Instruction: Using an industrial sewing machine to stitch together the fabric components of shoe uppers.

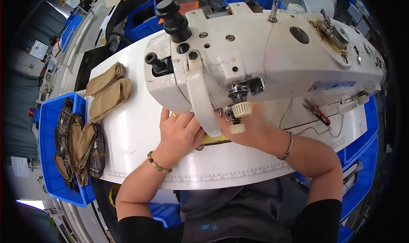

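Both my hands are at a white sewing machine [238,51], close under its needle end. My left hand [179,134] has a gold ring and bent fingers, with some fingertips hidden behind the machine head. Its thumb side meets a small yellow piece with a dark edge [215,139], seemingly fabric, which lies on the white table between my hands. My right hand [249,128] is on the other side of that piece; the machine's thread-tension knobs [241,109] cover its fingers. The needle itself is hidden.
Two stacks of tan fabric pieces [110,99] lie at the table's left. Beside it a blue bin [49,136] holds tan and plaid pieces [81,145]. Red-handled thread snips [317,113] and loose cord lie right. A printed ruler [213,175] runs along the front edge.
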